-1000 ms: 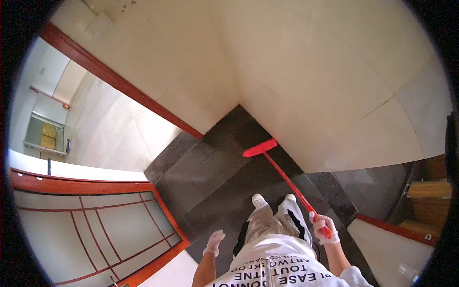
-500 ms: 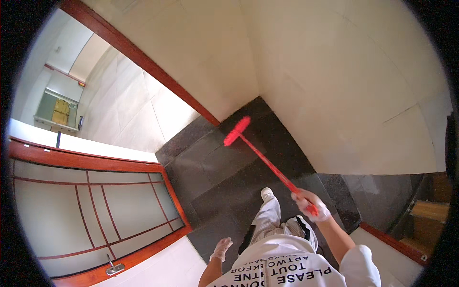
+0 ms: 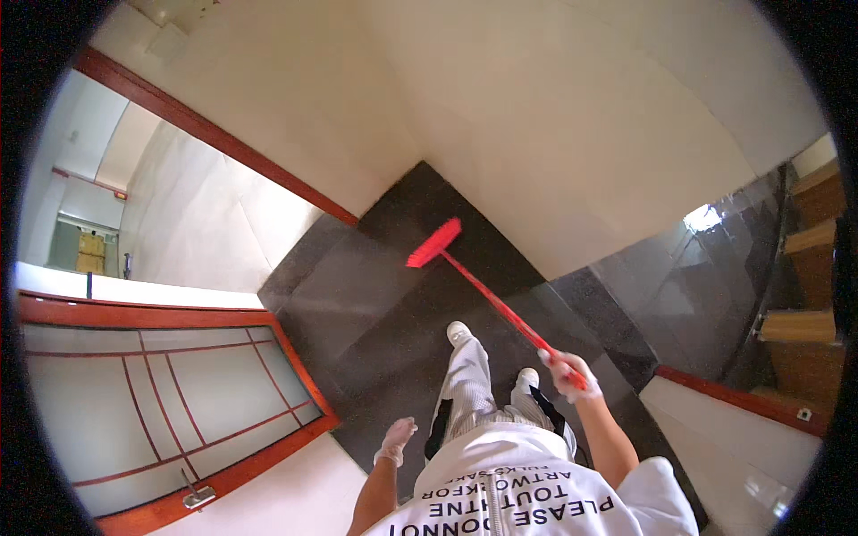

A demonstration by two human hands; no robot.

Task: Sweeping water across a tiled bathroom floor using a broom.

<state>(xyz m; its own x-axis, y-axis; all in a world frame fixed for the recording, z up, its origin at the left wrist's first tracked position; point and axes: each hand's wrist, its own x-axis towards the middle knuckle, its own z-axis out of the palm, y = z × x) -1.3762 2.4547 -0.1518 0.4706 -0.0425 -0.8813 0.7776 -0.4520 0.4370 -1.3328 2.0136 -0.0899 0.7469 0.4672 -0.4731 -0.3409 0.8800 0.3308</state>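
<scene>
A red broom point(image 3: 500, 306) slants from my right hand toward the corner of the dark tiled floor point(image 3: 357, 295). My right hand point(image 3: 572, 375), in a thin see-through glove, is wrapped round the upper end of its handle. The bristled red head point(image 3: 434, 243) is over the dark tiles, out ahead of my feet; I cannot tell whether it touches them. My left hand point(image 3: 395, 439), gloved alike, hangs low by my left side with its fingers loosely stretched out and holds nothing.
An open door point(image 3: 170, 406) with frosted panes and a red-brown frame stands at left, beside a doorway to a paler floor point(image 3: 201, 205). Cream walls point(image 3: 536, 116) meet ahead. Wooden steps point(image 3: 800, 326) lie at far right, past more dark tiles point(image 3: 684, 259).
The view has shifted to the right, showing more of the steps and shiny floor there. My right foot has come into sight. The broom head has swung away from the doorway's edge.
</scene>
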